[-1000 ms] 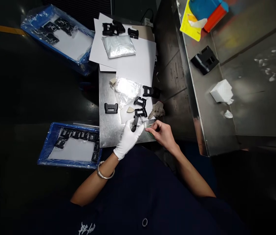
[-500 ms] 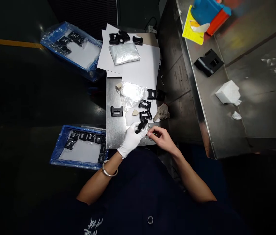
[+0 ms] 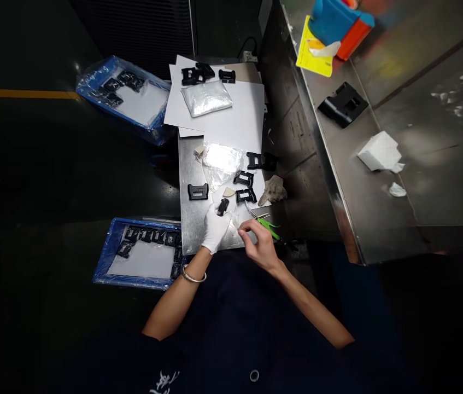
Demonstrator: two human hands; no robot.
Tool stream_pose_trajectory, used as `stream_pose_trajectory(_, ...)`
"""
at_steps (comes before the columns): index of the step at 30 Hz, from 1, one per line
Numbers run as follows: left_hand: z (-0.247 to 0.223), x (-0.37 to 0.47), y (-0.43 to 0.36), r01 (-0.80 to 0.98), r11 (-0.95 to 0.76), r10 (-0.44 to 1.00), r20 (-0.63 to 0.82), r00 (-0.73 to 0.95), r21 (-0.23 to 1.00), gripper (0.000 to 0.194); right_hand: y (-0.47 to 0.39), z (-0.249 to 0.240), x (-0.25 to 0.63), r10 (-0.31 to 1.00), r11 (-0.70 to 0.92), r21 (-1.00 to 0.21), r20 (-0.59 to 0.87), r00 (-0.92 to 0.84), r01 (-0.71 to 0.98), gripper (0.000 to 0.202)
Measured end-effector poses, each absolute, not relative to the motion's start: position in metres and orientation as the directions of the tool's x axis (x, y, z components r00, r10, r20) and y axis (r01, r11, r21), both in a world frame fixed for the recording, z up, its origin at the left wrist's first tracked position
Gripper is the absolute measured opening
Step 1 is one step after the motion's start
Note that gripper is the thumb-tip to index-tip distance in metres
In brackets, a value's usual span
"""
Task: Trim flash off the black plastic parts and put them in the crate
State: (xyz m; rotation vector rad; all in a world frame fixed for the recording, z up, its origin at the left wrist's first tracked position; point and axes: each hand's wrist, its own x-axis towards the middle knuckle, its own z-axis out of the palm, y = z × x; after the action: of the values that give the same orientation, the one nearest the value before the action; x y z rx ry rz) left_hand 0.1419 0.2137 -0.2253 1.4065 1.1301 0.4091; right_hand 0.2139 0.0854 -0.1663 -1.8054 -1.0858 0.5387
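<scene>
My left hand (image 3: 215,229), in a white glove, grips a small black plastic part (image 3: 223,206) above the near edge of the metal table. Between the hands shows a clear plastic bag (image 3: 233,223), partly lost in glare. My bare right hand (image 3: 259,243) pinches the bag's edge with thumb and fingertips. Just beyond the right hand lie green-handled pliers (image 3: 270,225). Past the left hand are a beige scrap (image 3: 228,192) and a black frame part (image 3: 246,196), with another black frame part (image 3: 243,178) behind it.
Clear plastic bags (image 3: 223,158) lie mid-table; a black part (image 3: 198,191) sits left. A grey rag (image 3: 273,190) lies right. Blue trays (image 3: 110,246) with bagged parts stand left. A steel ledge (image 3: 329,158) rises right, holding a larger black part (image 3: 344,104) and white paper (image 3: 381,152).
My left hand has moved slightly left, with the black part turned more upright. My right hand has drawn left and lower, and the green pliers now show beside it.
</scene>
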Motion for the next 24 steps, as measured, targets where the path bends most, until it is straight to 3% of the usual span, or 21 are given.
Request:
stream_pose_trajectory(3,-0.228,0.132,0.197,0.430,0.150,0.802,-0.364,0.474,0.890,0.048,0.088,-0.184,0.222,0.694,-0.280,-0.918,0.007,0.720,0.279,0.020)
stream_pose_trajectory(5,-0.227,0.125,0.186,0.445,0.094,0.780,-0.344,0.522,0.890,0.044,0.090,-0.197,0.226,0.622,-0.331,-0.919,-0.043,0.782,0.213,0.023)
stream_pose_trajectory(11,-0.234,0.122,0.210,0.441,0.155,0.776,-0.385,0.499,0.884,0.025,0.085,-0.219,0.216,0.683,-0.375,-0.887,-0.070,0.727,0.267,0.019)
stream_pose_trajectory(17,-0.231,0.115,0.230,0.371,0.222,0.652,-0.420,0.631,0.902,0.028,0.084,-0.227,0.223,0.675,-0.422,-0.857,-0.077,0.734,0.297,0.020)
stream_pose_trajectory(24,-0.196,0.072,0.229,0.224,0.178,0.607,-0.286,0.741,0.958,0.027,0.079,-0.225,0.244,0.645,-0.442,-0.848,-0.072,0.761,0.294,0.022)
